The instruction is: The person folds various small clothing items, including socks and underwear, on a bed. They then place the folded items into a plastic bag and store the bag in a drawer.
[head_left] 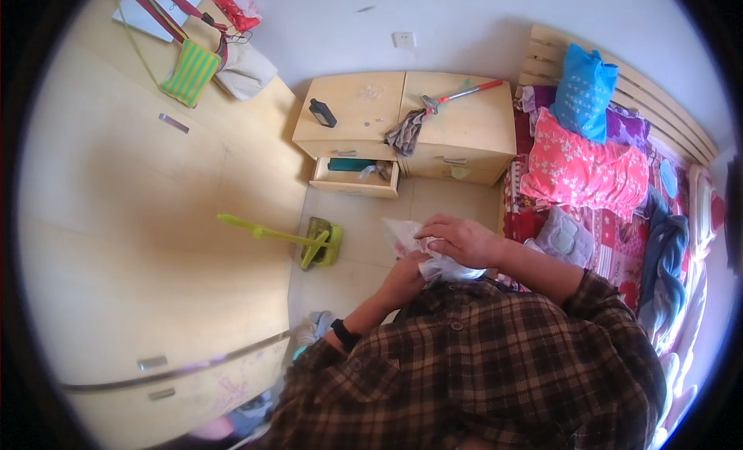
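Observation:
Close in front of my chest, both hands are on a thin white plastic bag (451, 272) with faint reddish marks on its far end. My left hand (404, 281), a black band on its wrist, grips the bag from the near left side, its fingers partly hidden in the folds. Over the top of the bag bends my right hand (464, 242), fingers curled and pressed onto the plastic. Whether anything is inside the bag I cannot tell.
Ahead stand two low wooden cabinets (348, 102), one drawer (354, 188) pulled out. On top lie a dark bottle (323, 113) and a red-handled tool (468, 92) with a cloth. A green dustpan (329, 243) is on the floor. The bed (611, 253) is right, a wardrobe (178, 241) left.

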Motion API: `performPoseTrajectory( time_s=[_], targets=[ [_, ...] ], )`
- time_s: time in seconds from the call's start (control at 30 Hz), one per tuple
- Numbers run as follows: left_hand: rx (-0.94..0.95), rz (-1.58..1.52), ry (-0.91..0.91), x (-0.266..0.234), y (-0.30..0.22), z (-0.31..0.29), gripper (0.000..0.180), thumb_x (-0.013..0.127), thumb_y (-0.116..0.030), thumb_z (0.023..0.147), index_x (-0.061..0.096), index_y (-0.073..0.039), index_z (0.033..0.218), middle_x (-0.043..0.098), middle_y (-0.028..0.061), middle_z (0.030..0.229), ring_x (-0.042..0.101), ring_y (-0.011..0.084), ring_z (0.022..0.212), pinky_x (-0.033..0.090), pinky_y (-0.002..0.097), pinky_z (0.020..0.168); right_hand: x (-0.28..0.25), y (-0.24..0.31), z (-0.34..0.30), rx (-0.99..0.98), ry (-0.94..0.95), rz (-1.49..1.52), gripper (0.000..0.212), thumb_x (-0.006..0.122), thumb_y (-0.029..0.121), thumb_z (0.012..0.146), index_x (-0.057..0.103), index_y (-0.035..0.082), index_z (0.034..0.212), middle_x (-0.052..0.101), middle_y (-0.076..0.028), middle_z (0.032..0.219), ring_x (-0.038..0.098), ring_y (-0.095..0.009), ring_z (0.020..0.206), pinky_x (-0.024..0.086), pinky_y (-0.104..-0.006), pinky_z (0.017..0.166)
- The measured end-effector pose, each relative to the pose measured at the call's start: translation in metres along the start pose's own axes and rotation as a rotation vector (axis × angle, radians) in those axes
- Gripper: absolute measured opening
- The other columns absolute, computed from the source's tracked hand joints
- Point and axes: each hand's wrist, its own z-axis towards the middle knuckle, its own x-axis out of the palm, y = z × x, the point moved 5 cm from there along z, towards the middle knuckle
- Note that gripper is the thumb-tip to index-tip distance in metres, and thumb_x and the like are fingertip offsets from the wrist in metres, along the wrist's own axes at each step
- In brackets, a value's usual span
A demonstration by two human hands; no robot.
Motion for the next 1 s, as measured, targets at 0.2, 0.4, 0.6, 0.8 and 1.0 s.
performPoseTrajectory(
  time_s=[0.2, 0.4, 0.6, 0.8, 1.0],
  targets=[
    [0.048, 0.169, 0.061, -0.009, -0.002, -0.004, 0.016, 0.055, -0.009, 0.075, 0.057, -0.003, 0.089, 0.057, 0.0127, 0.094, 0.054, 0.0279, 0.083, 0.042, 0.0325, 0.075, 0.000, -0.009, -0.013, 0.156, 0.198, -0.256, 0.021, 0.052, 0.027, 0.080, 0.059, 0.008, 0.086, 0.057, -0.013, 0.079, 0.056, -0.031, 0.074, 0.044, -0.0396, 0.066],
    [-0.326, -0.571, -0.071, -0.023, 0.014, -0.017, 0.009, 0.063, -0.009, 0.075, 0.058, -0.003, 0.080, 0.060, 0.0057, 0.083, 0.053, 0.0117, 0.078, 0.041, 0.0244, 0.072, 0.033, -0.003, -0.030, 0.146, 0.362, -0.102, 0.026, 0.048, 0.030, 0.082, 0.057, 0.006, 0.084, 0.057, -0.015, 0.079, 0.055, -0.033, 0.076, 0.044, -0.0407, 0.067],
    [-0.468, -0.821, -0.160, -0.024, 0.017, -0.021, 0.014, 0.065, 0.000, 0.070, 0.053, -0.002, 0.077, 0.051, 0.0015, 0.078, 0.047, 0.0111, 0.075, 0.039, 0.0227, 0.069, 0.052, -0.001, -0.026, 0.077, 0.329, -0.139, 0.024, 0.048, 0.027, 0.081, 0.055, 0.005, 0.083, 0.057, -0.014, 0.080, 0.056, -0.033, 0.073, 0.044, -0.0406, 0.068],
    [-0.305, -0.708, -0.133, -0.032, 0.017, -0.024, 0.020, 0.066, -0.005, 0.071, 0.046, -0.005, 0.070, 0.051, 0.0048, 0.082, 0.049, 0.0137, 0.075, 0.039, 0.0243, 0.070, 0.054, 0.005, -0.018, 0.225, 0.403, -0.450, 0.016, 0.048, 0.022, 0.080, 0.056, 0.008, 0.080, 0.058, -0.012, 0.082, 0.057, -0.030, 0.075, 0.046, -0.0429, 0.067],
    [0.107, -0.165, -0.080, -0.057, -0.007, -0.030, 0.018, 0.063, -0.004, 0.069, 0.045, -0.005, 0.067, 0.050, 0.0070, 0.074, 0.049, 0.0190, 0.071, 0.040, 0.0273, 0.063, 0.027, 0.033, 0.000, -0.088, -0.233, -0.345, 0.019, 0.051, 0.016, 0.079, 0.058, 0.005, 0.093, 0.058, -0.014, 0.087, 0.055, -0.030, 0.083, 0.044, -0.0407, 0.074]
  ],
)
